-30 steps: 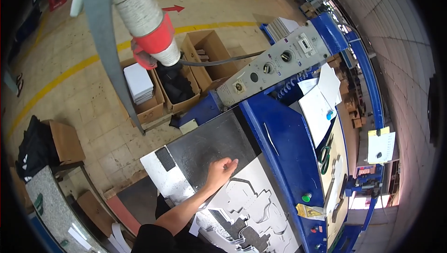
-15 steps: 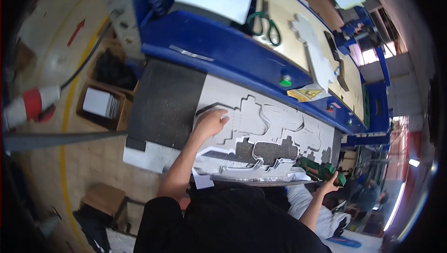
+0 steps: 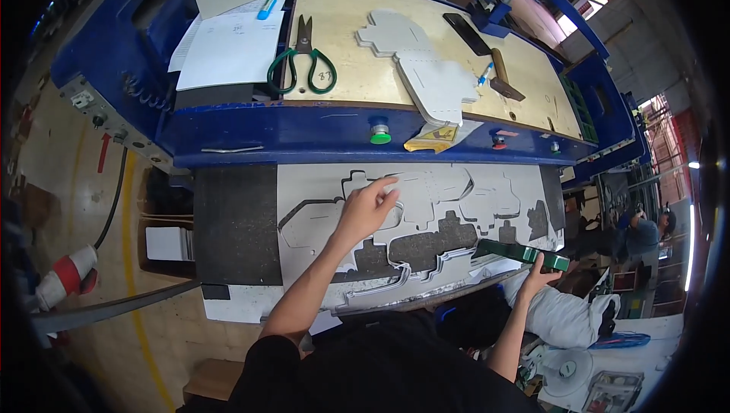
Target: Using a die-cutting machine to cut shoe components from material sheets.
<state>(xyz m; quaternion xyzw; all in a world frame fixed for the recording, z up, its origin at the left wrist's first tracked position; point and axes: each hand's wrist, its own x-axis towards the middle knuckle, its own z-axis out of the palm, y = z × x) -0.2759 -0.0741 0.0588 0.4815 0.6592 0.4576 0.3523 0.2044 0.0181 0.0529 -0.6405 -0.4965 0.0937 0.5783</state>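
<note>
Green, elongated tooling (image 3: 513,251) sits grasped by the right hand (image 3: 538,276) at four o'clock; the left hand (image 3: 369,209), grip unclear, overlies pale, cut-out sheeting (image 3: 418,201).

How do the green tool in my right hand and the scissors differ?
The green tool is long and blocky; the scissors have two looped handles and dark blades. The right hand holds the green tool, while the scissors lie on the wooden board. Both show green.

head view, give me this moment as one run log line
left hand: over cut sheet | right hand: holding green tool | hammer: on wooden board
</note>
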